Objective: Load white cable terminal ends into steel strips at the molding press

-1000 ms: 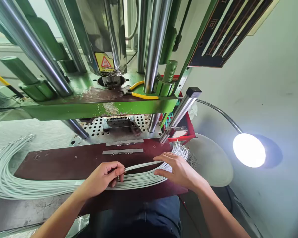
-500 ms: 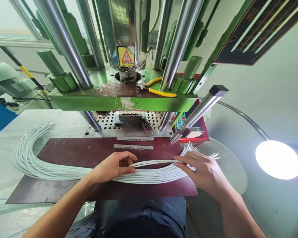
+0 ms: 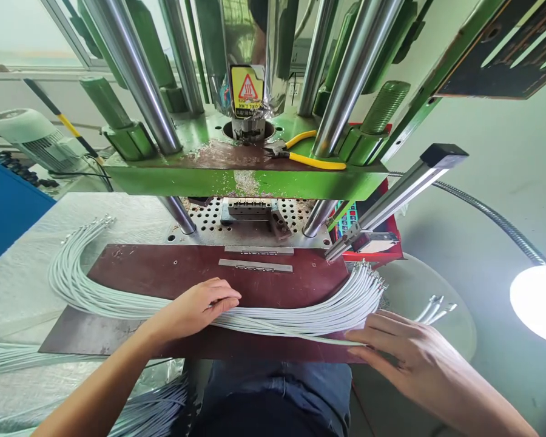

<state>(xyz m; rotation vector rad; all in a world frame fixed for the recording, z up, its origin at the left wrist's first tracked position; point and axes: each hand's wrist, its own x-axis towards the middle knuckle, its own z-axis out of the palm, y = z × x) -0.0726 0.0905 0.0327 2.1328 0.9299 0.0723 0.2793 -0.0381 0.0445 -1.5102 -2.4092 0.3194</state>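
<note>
On brown board [image 3: 164,273], white cable bundle [image 3: 300,315] (metal-tipped), left hand [image 3: 200,306] pressing flat, right hand [image 3: 404,349] gripping a few.

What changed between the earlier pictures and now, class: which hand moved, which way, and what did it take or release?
The right hand slid rightward off the bundle of white cables, drawing a few separated cables out past the bundle's end. The left hand stopped pinching those strands and now lies flat on the bundle. The bundle, the brown board and the yellow-handled pliers on the green press stayed put.

Matt white plastic-sheathed cables [image 3: 273,318] lie on a smooth maroon board [image 3: 164,273] beneath glossy steel columns [image 3: 131,67].
</note>
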